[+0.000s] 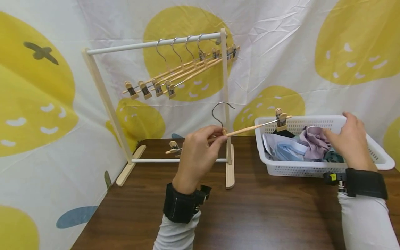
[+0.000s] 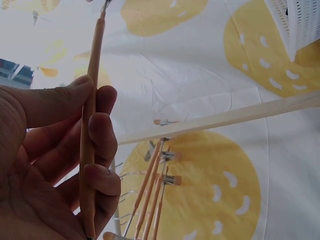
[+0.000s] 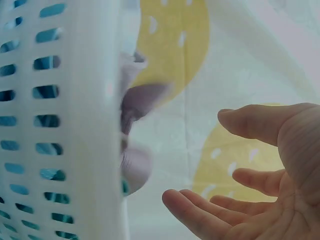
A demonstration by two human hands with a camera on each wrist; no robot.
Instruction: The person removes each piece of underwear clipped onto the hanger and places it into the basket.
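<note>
My left hand (image 1: pixel 200 149) grips a wooden clip hanger (image 1: pixel 245 131) by its bar, just below the metal hook. In the left wrist view, thumb and fingers curl round the bar (image 2: pixel 93 65). One clip (image 1: pixel 281 121) of this hanger overlaps the far left side of a white plastic basket (image 1: pixel 312 168) in the head view; the other clip (image 1: pixel 175 147) shows left of the hand. Over the basket's right part, my right hand (image 1: pixel 354 142) has its fingers spread and holds nothing. Beside its thumb lies a crumpled lilac cloth (image 1: pixel 314 140) among the basket's contents.
A rack with a white rail (image 1: pixel 131 48) stands at the back left; several clip hangers (image 1: pixel 187 71) hang from it. Pale blue (image 1: pixel 289 151), dark green (image 1: pixel 333 156) and black (image 1: pixel 282 133) cloths lie in the basket. A lemon-patterned sheet (image 1: pixel 275 62) hangs behind the brown table (image 1: pixel 265 208).
</note>
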